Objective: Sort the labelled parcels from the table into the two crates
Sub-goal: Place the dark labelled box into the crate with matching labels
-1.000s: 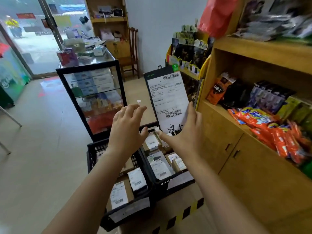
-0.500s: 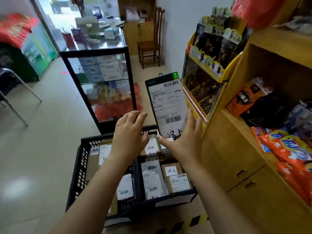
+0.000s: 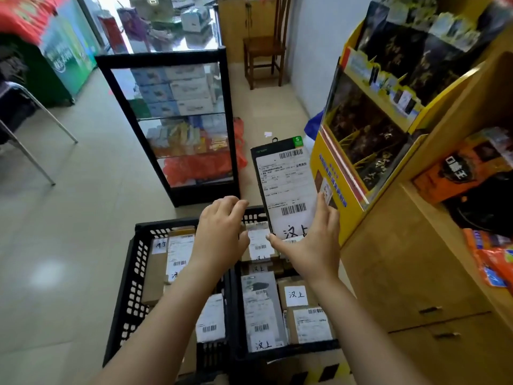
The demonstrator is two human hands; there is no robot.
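My right hand [image 3: 308,240] holds a flat black parcel [image 3: 286,184] by its lower end, thumb on one edge and fingers on the other. The parcel stands upright, its white shipping label with barcodes and handwritten characters facing me, above the far end of the right black crate [image 3: 280,354]. My left hand [image 3: 220,232] hovers open beside it, over the gap between the right crate and the left black crate [image 3: 130,287], holding nothing. Both crates hold several labelled cardboard and grey parcels.
A black-framed glass display case [image 3: 172,120] stands just beyond the crates. A yellow cardboard display rack [image 3: 330,176] and wooden shelving with cupboards [image 3: 416,273] line the right side. A wooden chair [image 3: 263,54] sits farther back. Tiled floor lies to the left.
The view tilted down and the parcel came lower, from chest height to just above the right crate. Both hands moved down with it; the left stays open.
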